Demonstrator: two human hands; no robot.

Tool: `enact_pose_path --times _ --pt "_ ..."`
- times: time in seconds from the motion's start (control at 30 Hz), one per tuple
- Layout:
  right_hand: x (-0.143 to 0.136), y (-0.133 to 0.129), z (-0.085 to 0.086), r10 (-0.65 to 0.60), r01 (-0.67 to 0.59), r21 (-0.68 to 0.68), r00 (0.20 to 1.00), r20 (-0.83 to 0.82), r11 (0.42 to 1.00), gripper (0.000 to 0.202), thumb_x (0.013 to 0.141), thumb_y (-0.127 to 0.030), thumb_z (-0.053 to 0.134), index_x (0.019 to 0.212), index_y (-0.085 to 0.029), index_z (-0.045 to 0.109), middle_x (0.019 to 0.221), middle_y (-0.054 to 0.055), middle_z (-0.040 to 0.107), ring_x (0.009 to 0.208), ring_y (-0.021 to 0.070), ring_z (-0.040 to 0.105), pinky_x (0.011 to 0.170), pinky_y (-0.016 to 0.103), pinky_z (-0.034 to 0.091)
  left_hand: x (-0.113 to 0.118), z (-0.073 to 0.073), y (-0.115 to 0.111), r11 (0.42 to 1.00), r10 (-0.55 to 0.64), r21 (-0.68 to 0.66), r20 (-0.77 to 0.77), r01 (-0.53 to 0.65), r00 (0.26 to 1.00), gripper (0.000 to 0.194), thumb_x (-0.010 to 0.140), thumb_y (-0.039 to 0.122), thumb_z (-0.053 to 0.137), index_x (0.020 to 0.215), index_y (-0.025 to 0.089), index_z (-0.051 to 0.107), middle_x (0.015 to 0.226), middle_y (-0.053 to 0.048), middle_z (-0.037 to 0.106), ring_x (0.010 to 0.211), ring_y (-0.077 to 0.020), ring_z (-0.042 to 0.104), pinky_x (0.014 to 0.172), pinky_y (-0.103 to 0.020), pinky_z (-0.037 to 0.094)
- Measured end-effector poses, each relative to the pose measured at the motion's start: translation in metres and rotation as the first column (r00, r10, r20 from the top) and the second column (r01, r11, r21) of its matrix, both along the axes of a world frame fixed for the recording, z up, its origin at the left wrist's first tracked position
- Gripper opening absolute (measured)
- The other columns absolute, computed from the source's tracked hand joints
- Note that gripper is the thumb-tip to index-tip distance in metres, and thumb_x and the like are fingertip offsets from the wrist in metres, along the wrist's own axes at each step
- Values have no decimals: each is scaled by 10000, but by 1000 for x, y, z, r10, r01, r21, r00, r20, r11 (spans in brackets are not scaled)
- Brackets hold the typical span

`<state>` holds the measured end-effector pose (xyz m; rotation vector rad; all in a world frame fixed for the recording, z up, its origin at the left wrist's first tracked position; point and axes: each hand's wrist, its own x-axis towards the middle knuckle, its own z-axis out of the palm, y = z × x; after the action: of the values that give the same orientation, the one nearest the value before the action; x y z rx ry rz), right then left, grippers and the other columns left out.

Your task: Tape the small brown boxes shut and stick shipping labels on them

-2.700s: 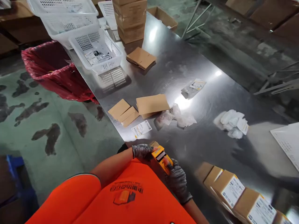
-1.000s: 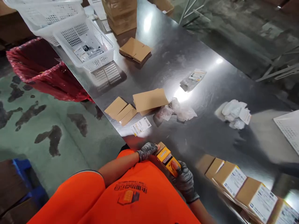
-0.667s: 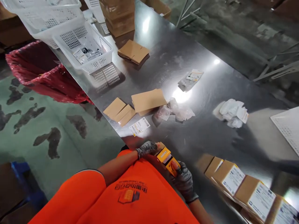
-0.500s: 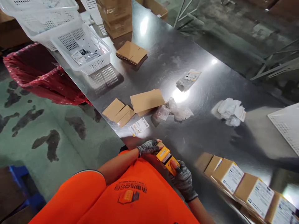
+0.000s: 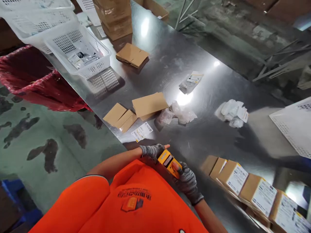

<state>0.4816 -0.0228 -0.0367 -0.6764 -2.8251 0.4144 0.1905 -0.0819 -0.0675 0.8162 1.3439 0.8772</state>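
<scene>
Yellow object (image 5: 167,160) rests in the right hand's grasp (image 5: 188,183), close by the edge of the tabletop (image 5: 199,145); from my distance I cannot tell whether the left hand (image 5: 152,152), just beside its far end, grips too. I judge handling is in progress; any next move calls for a steady hold. Room to move runs between flat cardboard (image 5: 149,104) and labelled boxes (image 5: 251,187).
</scene>
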Motion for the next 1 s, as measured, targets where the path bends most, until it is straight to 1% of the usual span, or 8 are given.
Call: enact_pose_path --times 0.2,0.4,0.53,0.6,0.7,0.8,0.9,1.0 --pt "-21 -4 20 1 28 -112 968 252 993 414 940 -323 747 1306 -186 883 1195 187 866 812 243 804 695 295 651 7 -1 2 987 -155 -56 -37 152 987 826 615 227 1057 1386 206 761 1065 -10 817 914 -230 737 954 -449 670" --pt "33 -1 24 26 43 -142 892 452 989 473 909 -142 684 1322 -248 890 1023 144 860 684 205 743 601 253 511 -21 -3 -8 974 -220 -118 -263 195 939 909 546 110 1024 1405 136 729 1225 -56 774 1191 -341 732 1083 -470 637" --pt "50 -5 15 -37 134 -168 875 483 977 405 905 -189 707 1267 -203 887 1012 156 847 723 228 751 642 285 524 -35 4 -8 948 -314 -172 -361 269 878 983 580 164 1040 1503 169 702 1347 -70 757 1308 -379 727 1189 -511 609" --pt "47 -6 14 -55 156 -178 881 470 972 353 924 -232 719 1231 -181 887 1008 158 845 728 230 750 653 289 535 -32 11 -6 921 -389 -219 -476 322 789 1053 597 195 1059 1578 190 677 1539 -148 710 1466 -444 672 1289 -588 552" --pt "40 -9 19 -41 152 -206 886 461 967 337 957 -214 710 1241 -201 891 1051 151 861 755 216 769 672 272 546 -11 23 -2 854 -490 -269 -704 446 514 1238 648 301 1095 1752 192 547 1843 -277 472 1726 -546 425 1434 -738 328" --pt "33 -11 25 -44 157 -188 867 497 970 375 944 -208 749 1291 -219 892 1142 175 877 806 224 804 706 272 571 17 28 1 742 -541 -269 -782 615 310 1317 729 430 1077 1847 204 420 1915 -277 388 1793 -554 302 1464 -816 146" --pt "27 -13 26 -66 184 -186 859 508 965 434 903 -272 813 1328 -219 882 1186 192 879 794 228 797 711 288 587 31 23 2 669 -566 -267 -788 693 243 1202 842 469 996 1856 208 405 1884 -249 463 1776 -512 357 1465 -817 145" --pt "34 -13 24 -83 211 -220 872 482 952 441 955 -341 757 1368 -228 859 1099 158 875 779 224 768 704 300 591 28 16 1 659 -540 -233 -808 715 236 1118 885 510 949 1833 205 442 1834 -245 530 1730 -516 424 1442 -850 165"
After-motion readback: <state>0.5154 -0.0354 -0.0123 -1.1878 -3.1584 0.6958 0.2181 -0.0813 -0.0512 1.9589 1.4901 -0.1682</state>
